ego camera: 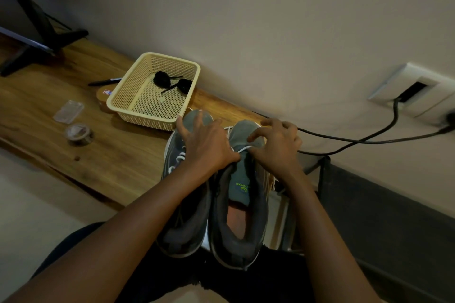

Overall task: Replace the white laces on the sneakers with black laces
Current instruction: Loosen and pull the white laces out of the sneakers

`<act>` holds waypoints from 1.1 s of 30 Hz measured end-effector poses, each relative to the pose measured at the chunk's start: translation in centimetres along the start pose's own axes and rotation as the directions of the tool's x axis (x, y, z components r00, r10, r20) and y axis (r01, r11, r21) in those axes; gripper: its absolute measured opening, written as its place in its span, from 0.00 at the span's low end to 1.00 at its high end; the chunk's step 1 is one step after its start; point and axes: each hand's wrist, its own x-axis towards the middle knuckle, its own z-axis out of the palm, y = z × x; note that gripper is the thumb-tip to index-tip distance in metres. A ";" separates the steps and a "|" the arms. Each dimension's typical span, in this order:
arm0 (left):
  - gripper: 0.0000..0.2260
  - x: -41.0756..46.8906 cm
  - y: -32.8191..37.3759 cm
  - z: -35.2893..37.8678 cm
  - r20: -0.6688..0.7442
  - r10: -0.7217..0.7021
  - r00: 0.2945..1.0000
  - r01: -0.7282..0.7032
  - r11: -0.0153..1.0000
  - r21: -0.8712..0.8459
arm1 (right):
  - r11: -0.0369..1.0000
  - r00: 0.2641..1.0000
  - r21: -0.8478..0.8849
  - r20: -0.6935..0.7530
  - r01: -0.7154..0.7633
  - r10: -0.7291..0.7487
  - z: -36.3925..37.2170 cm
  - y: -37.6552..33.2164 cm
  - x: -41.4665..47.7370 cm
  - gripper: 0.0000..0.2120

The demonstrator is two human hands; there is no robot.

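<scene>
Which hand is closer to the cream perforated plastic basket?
Left. The left hand has a fingertip almost at the near corner of the cream perforated plastic basket; the right hand sits farther right, pinching the white lace.
</scene>
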 end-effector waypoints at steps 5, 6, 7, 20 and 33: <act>0.31 0.3 -0.1 0.0 0.035 -0.008 0.999 0.007 1.000 0.012 | 0.996 0.998 -0.073 0.025 0.052 -0.050 0.6 -0.2 0.1 0.04; 0.31 0.3 0.0 -0.1 0.040 -0.012 0.999 0.012 1.000 0.015 | 0.996 0.999 -0.075 0.015 0.051 -0.050 0.6 -0.1 0.2 0.04; 0.31 0.3 0.1 -0.2 0.044 -0.016 0.999 0.016 1.000 0.013 | 0.996 0.999 -0.077 -0.006 0.047 -0.048 0.5 0.0 0.2 0.04; 0.13 0.4 -0.1 0.0 0.052 0.002 0.999 -0.004 1.000 0.025 | 0.999 0.997 0.002 0.057 0.042 -0.042 0.3 -0.2 0.2 0.07; 0.17 0.6 -0.4 0.4 0.064 0.041 0.997 -0.042 0.999 0.014 | 0.996 0.995 0.084 0.097 0.014 -0.023 0.8 0.2 0.4 0.03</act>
